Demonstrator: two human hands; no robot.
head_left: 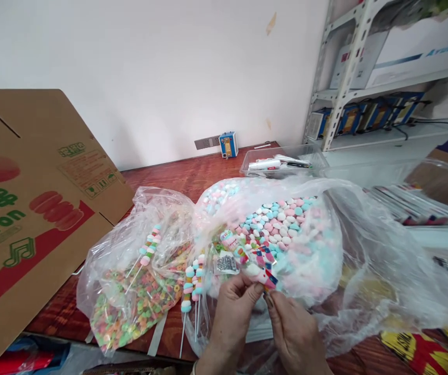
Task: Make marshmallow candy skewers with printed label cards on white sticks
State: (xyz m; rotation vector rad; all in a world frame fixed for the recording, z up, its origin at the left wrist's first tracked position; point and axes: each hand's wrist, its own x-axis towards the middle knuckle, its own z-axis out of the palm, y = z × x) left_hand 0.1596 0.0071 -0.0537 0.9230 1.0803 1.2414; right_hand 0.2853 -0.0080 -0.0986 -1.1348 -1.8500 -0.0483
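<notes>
My left hand (pixel 236 307) and my right hand (pixel 293 328) meet low in the middle, fingers pinched on a small printed candy wrapper (pixel 269 280) in pink, blue and white. Whether anything is inside it I cannot tell. Just beyond lie more small wrapped candies (pixel 229 239) and a small white packet with dark print (pixel 226 263). Behind them a large clear bag (pixel 336 229) lies open, full of pink, white and blue marshmallows (pixel 282 224). Left of my hands, skewers of marshmallows and coloured rings (pixel 187 289) lie on the bags' edge, their white sticks towards me.
A clear bag of coloured ring candies (pixel 130 312) lies left, with more marshmallow skewers (pixel 150 245) on it. A cardboard box (pixel 52 135) stands far left. Behind are a plastic tray (pixel 313 156) of pens and a small blue device (pixel 229 145). A metal shelf (pixel 341 99) stands right.
</notes>
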